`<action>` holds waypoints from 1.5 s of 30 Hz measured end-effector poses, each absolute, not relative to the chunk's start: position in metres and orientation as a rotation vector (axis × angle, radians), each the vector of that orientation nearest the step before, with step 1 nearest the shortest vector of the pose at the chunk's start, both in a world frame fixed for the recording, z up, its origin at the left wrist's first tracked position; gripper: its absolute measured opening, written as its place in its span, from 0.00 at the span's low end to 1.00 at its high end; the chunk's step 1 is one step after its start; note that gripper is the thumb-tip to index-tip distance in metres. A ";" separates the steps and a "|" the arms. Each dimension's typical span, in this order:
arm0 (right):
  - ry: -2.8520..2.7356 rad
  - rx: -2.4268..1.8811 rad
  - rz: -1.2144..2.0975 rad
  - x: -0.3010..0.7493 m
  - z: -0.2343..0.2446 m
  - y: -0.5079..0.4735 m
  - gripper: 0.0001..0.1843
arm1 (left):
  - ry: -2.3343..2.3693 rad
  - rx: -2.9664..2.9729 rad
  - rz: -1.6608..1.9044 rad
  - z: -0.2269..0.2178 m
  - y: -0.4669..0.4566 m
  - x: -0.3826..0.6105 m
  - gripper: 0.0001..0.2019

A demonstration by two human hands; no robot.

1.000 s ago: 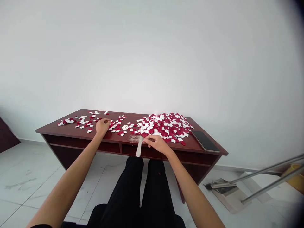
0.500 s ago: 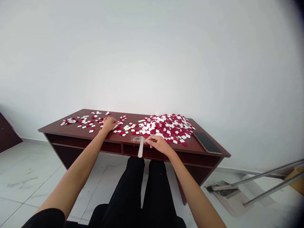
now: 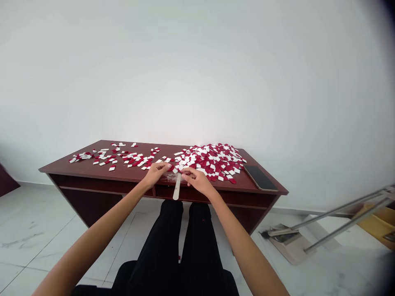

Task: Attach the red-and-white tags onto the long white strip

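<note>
My left hand (image 3: 156, 173) is over the front part of the desk, thumb and fingers pinched at a small red-and-white piece (image 3: 171, 168). Close to its right, my right hand (image 3: 196, 179) has its fingertips pressed together; whatever is between them is too small to make out. Just below the fingertips, a pale flat stick (image 3: 177, 190) juts out over the desk's front edge. Behind my right hand rises a heap of red-and-white pieces (image 3: 212, 160). More such pieces (image 3: 135, 158) lie scattered on the left half of the desk.
The dark red desk (image 3: 70, 168) stands against a white wall (image 3: 197, 74). A dark-screened tablet (image 3: 261, 178) lies near its right end. On the floor to the right are a long-handled dustpan (image 3: 288, 246) and a yellow box (image 3: 375, 222).
My left hand has come right and nearer from the scattered pieces to beside my right hand. My right hand has closed in above the stick. The view has shifted slightly.
</note>
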State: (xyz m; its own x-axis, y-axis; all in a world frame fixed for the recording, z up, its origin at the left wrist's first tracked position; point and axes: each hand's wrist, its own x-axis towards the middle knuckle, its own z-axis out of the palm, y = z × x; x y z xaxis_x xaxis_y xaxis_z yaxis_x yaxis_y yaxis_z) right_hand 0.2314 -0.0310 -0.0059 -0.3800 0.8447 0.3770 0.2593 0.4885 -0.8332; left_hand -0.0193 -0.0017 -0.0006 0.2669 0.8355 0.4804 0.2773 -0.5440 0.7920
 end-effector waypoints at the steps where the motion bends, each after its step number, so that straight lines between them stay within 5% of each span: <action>1: -1.877 -0.909 0.860 0.231 -0.006 -0.031 0.21 | 0.945 1.993 1.202 -0.001 -0.009 -0.007 0.22; 14: -1.793 -0.876 0.880 0.239 -0.003 -0.029 0.18 | 0.928 2.017 1.162 -0.004 -0.017 0.007 0.21; 29: -1.932 -0.879 0.790 0.232 -0.009 -0.031 0.11 | 0.977 2.186 1.147 -0.014 -0.022 0.023 0.09; 36: -1.535 -0.634 1.285 0.242 -0.009 -0.024 0.14 | 1.111 2.198 1.235 -0.013 -0.015 0.030 0.09; 45: -1.703 -0.840 1.027 0.227 -0.010 -0.027 0.14 | 1.044 2.149 1.273 -0.020 -0.019 0.020 0.10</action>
State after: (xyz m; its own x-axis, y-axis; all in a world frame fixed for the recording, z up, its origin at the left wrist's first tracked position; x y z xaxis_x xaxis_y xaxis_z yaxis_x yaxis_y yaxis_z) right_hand 0.2273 -0.0273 -0.0101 -0.3195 0.8729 0.3688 0.0817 0.4131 -0.9070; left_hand 0.0204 -0.0189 -0.0198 0.2948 0.7816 0.5498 0.3857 -0.6237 0.6799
